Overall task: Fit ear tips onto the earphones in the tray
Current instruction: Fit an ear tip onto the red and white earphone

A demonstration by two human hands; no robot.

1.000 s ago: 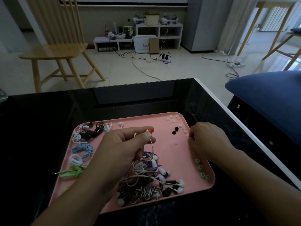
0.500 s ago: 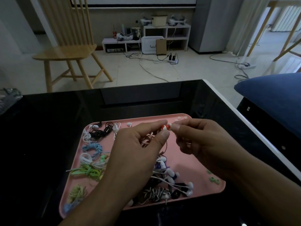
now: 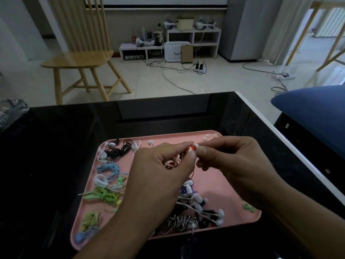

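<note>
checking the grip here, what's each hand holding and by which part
Left hand pinches the red earbud by its body. Right hand pinches a white ear tip against it.

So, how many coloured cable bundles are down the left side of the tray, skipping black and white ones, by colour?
Blue bundles: 2
Green bundle: 1
Yellow bundle: 1
Total: 4
</note>
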